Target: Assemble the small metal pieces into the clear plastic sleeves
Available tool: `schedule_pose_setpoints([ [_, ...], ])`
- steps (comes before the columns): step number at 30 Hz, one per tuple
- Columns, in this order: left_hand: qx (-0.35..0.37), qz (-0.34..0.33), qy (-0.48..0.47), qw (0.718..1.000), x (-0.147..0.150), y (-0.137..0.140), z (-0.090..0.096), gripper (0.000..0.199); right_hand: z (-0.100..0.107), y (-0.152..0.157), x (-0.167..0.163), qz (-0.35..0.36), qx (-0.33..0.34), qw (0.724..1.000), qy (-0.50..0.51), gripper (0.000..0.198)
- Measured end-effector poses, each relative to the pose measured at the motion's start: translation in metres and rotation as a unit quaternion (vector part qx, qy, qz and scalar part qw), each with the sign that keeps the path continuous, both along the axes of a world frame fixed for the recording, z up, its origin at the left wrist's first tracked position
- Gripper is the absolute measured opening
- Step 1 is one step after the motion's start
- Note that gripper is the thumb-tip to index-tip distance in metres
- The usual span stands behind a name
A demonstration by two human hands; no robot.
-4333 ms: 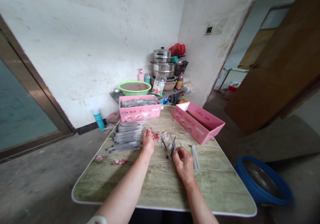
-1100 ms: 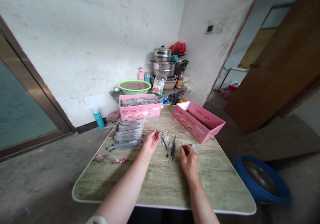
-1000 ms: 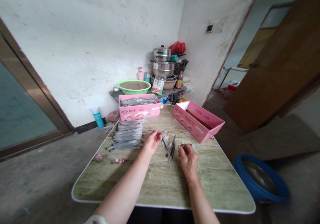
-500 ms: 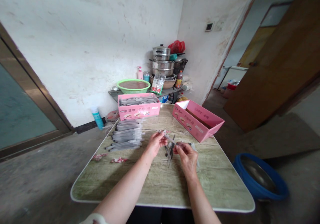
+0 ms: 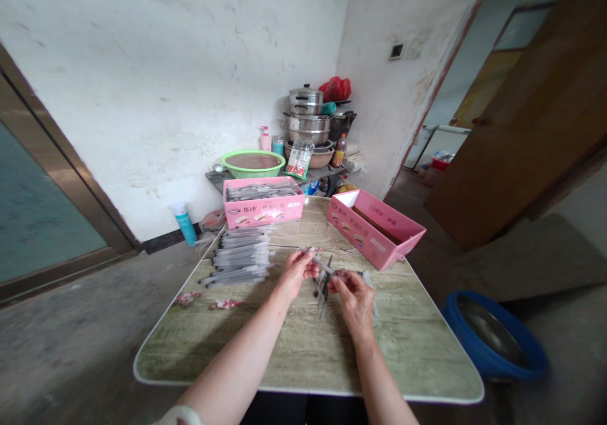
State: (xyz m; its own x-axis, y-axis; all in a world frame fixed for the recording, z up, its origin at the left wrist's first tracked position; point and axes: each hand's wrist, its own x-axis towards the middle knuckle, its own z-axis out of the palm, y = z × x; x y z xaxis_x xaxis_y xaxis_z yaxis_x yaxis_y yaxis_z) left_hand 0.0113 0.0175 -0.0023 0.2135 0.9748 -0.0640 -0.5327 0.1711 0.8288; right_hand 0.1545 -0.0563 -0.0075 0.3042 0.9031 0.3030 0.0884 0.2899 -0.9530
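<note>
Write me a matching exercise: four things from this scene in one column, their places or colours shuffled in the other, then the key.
1. gray stick
2. basin
3. tub
4. left box

A. blue, right of the table
B. pink, with slim sticks inside
C. held between left hand and right hand
D. light green, on the shelf

Pairs: 1-C, 2-D, 3-A, 4-B

At twelve o'clock I see stacked steel pots [image 5: 309, 124], a red plastic bag [image 5: 336, 88] just beside them. A green plastic basin [image 5: 253, 173] sits at ten, a white-topped blue canister [image 5: 185, 225] near nine, a blue tub [image 5: 515, 368] at four, a wooden door [image 5: 531, 115] between two and three.
</note>
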Motion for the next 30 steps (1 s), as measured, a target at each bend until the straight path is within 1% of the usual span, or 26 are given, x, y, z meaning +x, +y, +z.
schedule_pose_setpoints([
  [4, 0.015, 0.004, 0.008, 1.000, 0.001, -0.001, 0.002, 0.044, 0.001, 0.000, -0.001, -0.001, 0.004, 1.000, 0.017, 0.019],
  [12, 0.080, 0.024, 0.038, 0.996, 0.002, -0.004, 0.006, 0.043, -0.001, 0.001, 0.001, -0.019, 0.008, 1.000, 0.001, 0.017],
  [15, 0.097, 0.026, 0.049, 0.994, 0.002, -0.005, 0.009, 0.043, 0.000, 0.000, 0.001, -0.023, 0.002, 1.000, 0.014, 0.019],
  [19, 0.095, 0.026, 0.053, 0.994, 0.002, -0.005, 0.010, 0.044, 0.003, -0.001, 0.000, -0.014, -0.016, 0.998, 0.054, 0.022],
  [25, 0.095, 0.014, 0.049, 0.994, 0.001, -0.004, 0.008, 0.045, 0.007, -0.003, -0.002, 0.003, -0.039, 0.997, 0.066, 0.025],
  [30, 0.098, 0.005, 0.043, 0.994, 0.001, -0.004, 0.006, 0.046, 0.011, -0.005, -0.004, 0.011, -0.075, 0.997, 0.032, 0.039],
])
